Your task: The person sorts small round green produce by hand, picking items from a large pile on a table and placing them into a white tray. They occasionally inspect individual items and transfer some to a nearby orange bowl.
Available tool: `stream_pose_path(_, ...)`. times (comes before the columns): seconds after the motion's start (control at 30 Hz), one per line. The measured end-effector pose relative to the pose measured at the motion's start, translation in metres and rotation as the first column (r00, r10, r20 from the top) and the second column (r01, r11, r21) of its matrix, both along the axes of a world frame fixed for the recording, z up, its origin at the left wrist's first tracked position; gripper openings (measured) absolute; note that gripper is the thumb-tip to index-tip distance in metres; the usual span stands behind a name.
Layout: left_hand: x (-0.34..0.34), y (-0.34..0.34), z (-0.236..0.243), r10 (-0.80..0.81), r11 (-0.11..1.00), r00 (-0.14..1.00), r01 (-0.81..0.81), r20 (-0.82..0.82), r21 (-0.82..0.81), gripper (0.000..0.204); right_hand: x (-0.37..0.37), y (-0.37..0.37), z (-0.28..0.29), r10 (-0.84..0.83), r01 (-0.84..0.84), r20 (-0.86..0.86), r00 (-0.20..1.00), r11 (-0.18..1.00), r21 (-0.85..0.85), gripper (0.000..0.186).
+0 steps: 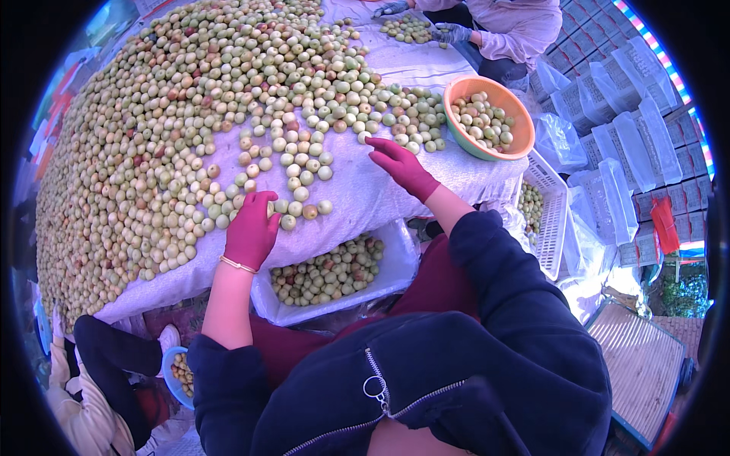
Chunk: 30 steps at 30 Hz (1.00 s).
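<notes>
Small round green fruits, some blushed red and looking like jujubes, lie heaped over a white cloth-covered table. My left hand, in a maroon glove, is at the table's near edge beside a few loose fruits; its thumb and forefinger are apart and nothing shows between them. To the right, my right hand, gloved alike, hovers over the cloth just short of the fruits. Its fingers are spread and hold nothing visible. Below the edge, between my arms, stands a white lined crate partly filled with fruits.
An orange basin of fruits sits at the table's right corner. Beyond it, a co-worker's gloved hands are near a small pile. A white plastic basket with fruits stands at right, near stacked grey crates. Another person sits lower left by a blue basin.
</notes>
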<state>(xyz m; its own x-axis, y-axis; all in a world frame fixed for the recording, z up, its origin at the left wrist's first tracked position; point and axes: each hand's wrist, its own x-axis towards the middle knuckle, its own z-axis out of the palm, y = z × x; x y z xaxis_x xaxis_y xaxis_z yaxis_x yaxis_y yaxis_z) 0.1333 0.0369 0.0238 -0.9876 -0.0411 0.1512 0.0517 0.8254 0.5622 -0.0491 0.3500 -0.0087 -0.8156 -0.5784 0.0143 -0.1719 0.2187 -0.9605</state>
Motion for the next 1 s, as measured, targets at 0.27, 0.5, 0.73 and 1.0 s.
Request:
stream_pose_path(0.27,0.013,-0.001,-0.016,-0.200,0.979,0.961,0.190,0.192,0.071,0.058,0.078,-0.090,-0.023,0.423,-0.193,-0.544,0.724,0.882,0.430,0.056)
stream_pose_path(0.5,0.010,-0.013,-0.016,-0.296,0.955,0.942,0.293,0.160,0.046,0.051,0.050,-0.108,-0.007,0.325,-0.245,-0.618,0.716,0.946,0.214,0.052)
stream_pose_path(0.73,0.001,-0.011,-0.009,-0.228,0.974,0.964,0.228,0.139,0.017,0.034,0.056,-0.128,-0.024,0.461,-0.217,-0.602,0.653,0.874,0.434,0.057)
stream_pose_path(1.0,-0.002,-0.006,-0.013,-0.169,0.983,0.977,0.176,0.127,-0.047,0.039,0.045,-0.076,0.012,0.459,-0.368,-0.382,0.802,0.883,0.291,0.053)
